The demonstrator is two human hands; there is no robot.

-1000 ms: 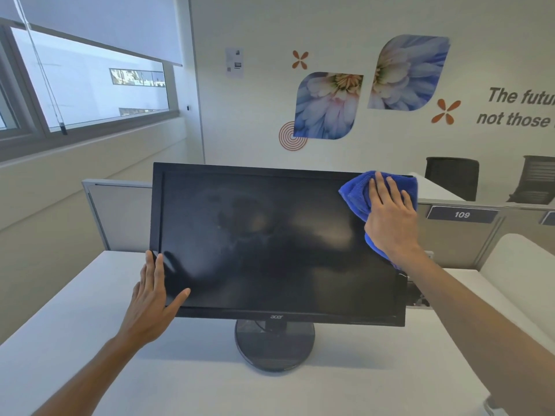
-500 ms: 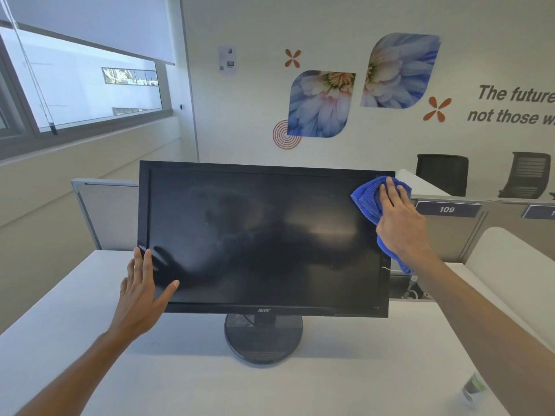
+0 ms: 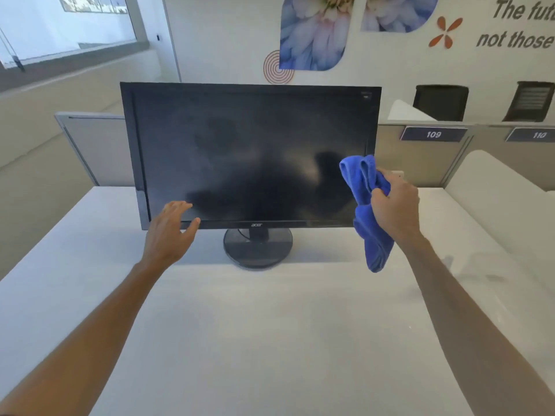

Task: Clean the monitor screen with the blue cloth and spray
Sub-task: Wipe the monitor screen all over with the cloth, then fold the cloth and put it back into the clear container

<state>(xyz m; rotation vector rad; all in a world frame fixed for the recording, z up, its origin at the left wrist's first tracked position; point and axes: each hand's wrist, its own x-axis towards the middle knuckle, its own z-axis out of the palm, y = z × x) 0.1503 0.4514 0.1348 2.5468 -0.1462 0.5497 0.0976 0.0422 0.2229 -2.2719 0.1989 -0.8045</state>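
A: What does everything stand on?

B: A white desk (image 3: 270,325) with a smooth, matte top fills the lower half of the frame. Low grey partitions (image 3: 99,148) run behind it, with dark number plates (image 3: 433,134) at the right reading 109 and 110.

A: And the room?

B: A pale wall with big blue flower decals (image 3: 312,34) at the top centre, a window (image 3: 66,25) in the upper left, and two black chairs (image 3: 440,102) in the upper right.

A: Where is the monitor?

B: The monitor (image 3: 250,154) stands upright in the middle of the frame on a round black base (image 3: 257,249). Its screen is dark and glossy, with hazy smears across it.

A: The cloth?

B: The blue cloth (image 3: 368,205) looks soft and fuzzy. It hangs bunched at the lower right corner of the monitor; whether it touches the screen I cannot tell.

A: How do the hands lie?

B: The right hand (image 3: 395,205) has its fingers curled round the cloth, grasping it. The left hand (image 3: 169,231) is spread and relaxed at the lower left corner of the monitor, gripping nothing.
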